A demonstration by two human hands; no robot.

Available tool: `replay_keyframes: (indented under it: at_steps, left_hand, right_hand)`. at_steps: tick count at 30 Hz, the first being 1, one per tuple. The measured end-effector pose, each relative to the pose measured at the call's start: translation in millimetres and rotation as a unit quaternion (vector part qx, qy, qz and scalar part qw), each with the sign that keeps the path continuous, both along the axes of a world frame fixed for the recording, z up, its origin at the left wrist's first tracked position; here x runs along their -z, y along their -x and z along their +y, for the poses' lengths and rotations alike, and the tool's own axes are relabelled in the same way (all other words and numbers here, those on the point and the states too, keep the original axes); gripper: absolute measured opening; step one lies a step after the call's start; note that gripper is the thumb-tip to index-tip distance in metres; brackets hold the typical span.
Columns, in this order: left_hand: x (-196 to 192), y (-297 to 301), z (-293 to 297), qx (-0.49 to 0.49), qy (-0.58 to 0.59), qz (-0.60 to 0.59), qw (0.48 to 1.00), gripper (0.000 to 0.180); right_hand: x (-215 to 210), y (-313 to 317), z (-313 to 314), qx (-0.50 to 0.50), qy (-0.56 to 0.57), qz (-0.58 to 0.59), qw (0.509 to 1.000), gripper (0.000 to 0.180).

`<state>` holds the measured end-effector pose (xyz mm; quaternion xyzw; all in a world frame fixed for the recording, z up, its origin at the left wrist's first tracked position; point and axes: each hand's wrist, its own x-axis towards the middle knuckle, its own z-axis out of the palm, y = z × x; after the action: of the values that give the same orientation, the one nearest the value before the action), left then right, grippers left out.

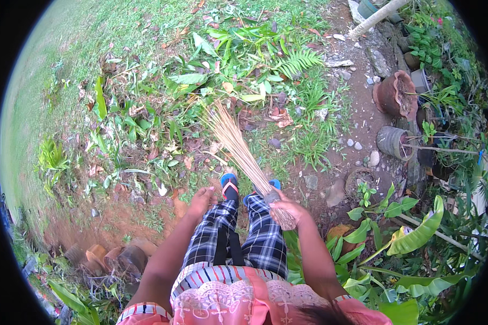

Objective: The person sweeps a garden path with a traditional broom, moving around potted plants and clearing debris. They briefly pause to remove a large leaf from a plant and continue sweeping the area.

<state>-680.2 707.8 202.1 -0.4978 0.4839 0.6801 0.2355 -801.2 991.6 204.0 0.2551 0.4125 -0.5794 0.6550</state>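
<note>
My right hand [287, 210] is closed round the bound handle end of a stick broom [238, 143], a bundle of thin tan ribs. Its bristles slant up and to the left, their tips over the heap of cut leaves [200, 86] on the grass. A short stub of the bundle sticks out below my grip. My left hand [202, 199] hangs beside my left knee, fingers loosely bent and apart, with nothing in it. Part of the left fingers is hard to make out against the checked trousers.
Clay pots [396, 95] and a grey pot [394, 142] line the right side, near stones [374, 158] and broad-leaved plants [417, 233]. More brown pots [114, 259] stand at the lower left. My feet, in blue flip-flops [229, 180], stand at the edge of the leaf litter.
</note>
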Motion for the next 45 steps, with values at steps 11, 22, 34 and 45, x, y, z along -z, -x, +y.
replay_keyframes:
  at_steps: [11, 22, 34, 45]
  left_hand:
    - [-103.8, 28.1, -22.7, -0.062, -0.044, 0.134, 0.988, 0.048]
    - [-187.2, 41.5, -43.4, -0.415, -0.247, 0.347, 0.804, 0.038]
    - [-192.4, 47.8, -59.6, -0.573, -0.191, 0.313, 0.733, 0.025]
    - [-197.7, 156.5, -44.9, -0.497, -0.142, 0.352, 0.78, 0.031]
  right_hand:
    - [-199.9, 6.1, -8.2, -0.103, 0.139, 0.229, 0.958, 0.091]
    - [-272.0, 16.0, -109.3, -0.453, 0.085, 0.55, 0.697, 0.094]
    - [-233.4, 29.3, -149.1, -0.424, -0.046, 0.79, 0.441, 0.065]
    - [-224.4, 168.1, -130.1, -0.418, -0.06, 0.775, 0.469, 0.048]
